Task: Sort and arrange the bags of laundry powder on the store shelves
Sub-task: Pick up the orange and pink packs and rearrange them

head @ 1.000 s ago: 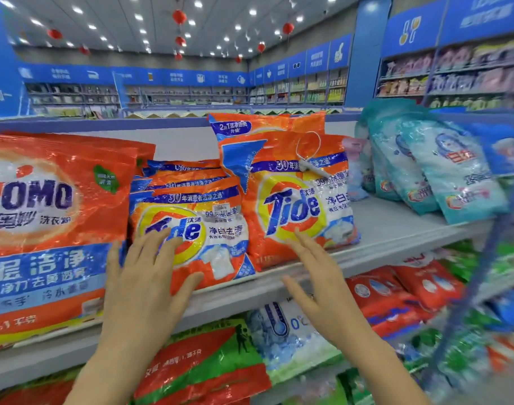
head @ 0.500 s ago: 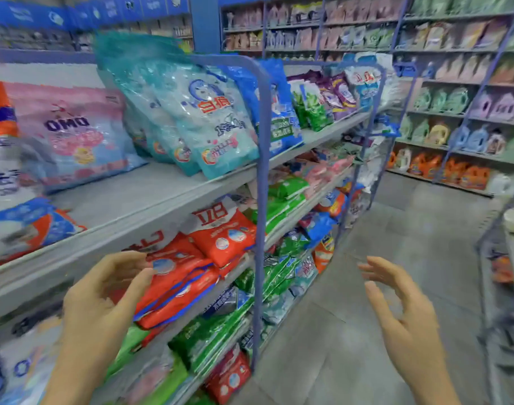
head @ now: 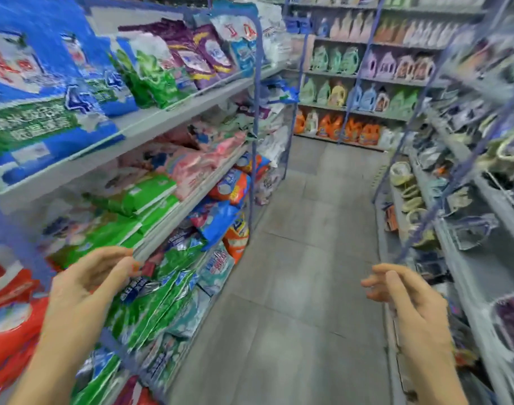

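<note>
Grey tiled floor [head: 302, 287] down the aisle; detergent bottles [head: 366, 133] along the far wall; blurred bowls [head: 400, 171] at right

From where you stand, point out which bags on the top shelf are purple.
The purple bags far along the top shelf, just past the green bags; the blue bags sit nearer.
</note>
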